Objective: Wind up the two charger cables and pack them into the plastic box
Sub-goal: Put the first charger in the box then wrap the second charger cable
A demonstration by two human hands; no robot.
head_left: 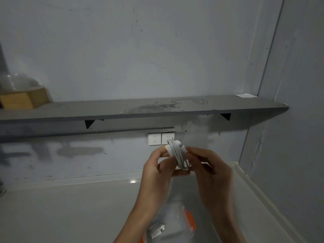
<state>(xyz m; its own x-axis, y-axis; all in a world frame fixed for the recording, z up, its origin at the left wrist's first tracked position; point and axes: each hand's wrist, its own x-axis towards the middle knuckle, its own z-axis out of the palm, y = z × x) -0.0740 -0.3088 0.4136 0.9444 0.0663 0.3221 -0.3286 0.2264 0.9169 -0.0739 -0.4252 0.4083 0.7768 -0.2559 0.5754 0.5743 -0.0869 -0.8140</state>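
Centre frame: my left hand [154, 165] and right hand [210, 165], both grips clamped round white coiled charger cable [177, 153]; winding looks nearly done. Bottom frame: clear plastic box with orange clips [175, 223], second white charger [157, 229] seemingly inside. Remaining: pack this one. Pale grey worktop [70, 207] open at left; raised edge close at right.

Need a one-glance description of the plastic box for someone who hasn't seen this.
Start at the pale countertop below the grey wall shelf. At the frame's bottom edge, between the forearms of the left hand and right hand that grip the wound white cable, lies the plastic box. Unlike the clear dome on the shelf, it has orange clips and a white part inside.
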